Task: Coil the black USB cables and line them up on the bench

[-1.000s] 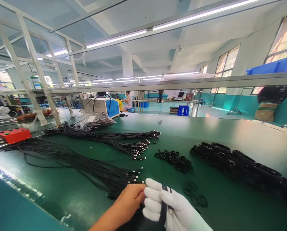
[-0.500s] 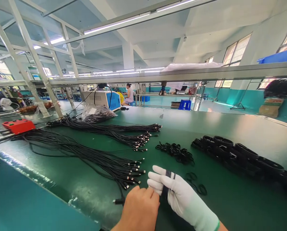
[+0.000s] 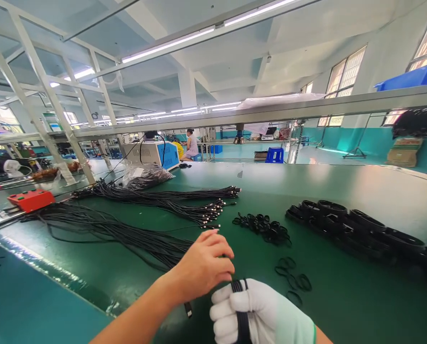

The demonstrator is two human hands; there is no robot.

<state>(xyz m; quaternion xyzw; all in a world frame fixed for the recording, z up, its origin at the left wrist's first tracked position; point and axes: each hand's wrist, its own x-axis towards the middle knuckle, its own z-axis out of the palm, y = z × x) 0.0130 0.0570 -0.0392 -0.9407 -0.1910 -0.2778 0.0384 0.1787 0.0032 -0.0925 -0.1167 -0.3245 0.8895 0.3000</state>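
Note:
My right hand (image 3: 259, 313), in a white glove, is closed around a black cable (image 3: 239, 291) whose loops wrap over its fingers. My bare left hand (image 3: 204, 263) sits just above and left of it, fingers curled and pinching the same cable near the loops. A plug end (image 3: 188, 309) dangles below my left wrist. Under my left hand lies a long bundle of black cables (image 3: 127, 234) on the green table (image 3: 342, 306).
A second cable bundle (image 3: 173, 200) lies farther back. Small black bands (image 3: 263, 227) are heaped mid-table, a few loose bands (image 3: 294, 277) nearer. Coiled cables (image 3: 356, 227) line the right. A red box (image 3: 30, 199) sits left. A person (image 3: 191, 145) sits far behind.
My left hand rose and moved forward over the cable bundle. My gloved right hand dropped lower and closer to me, with the cable loops still over its fingers.

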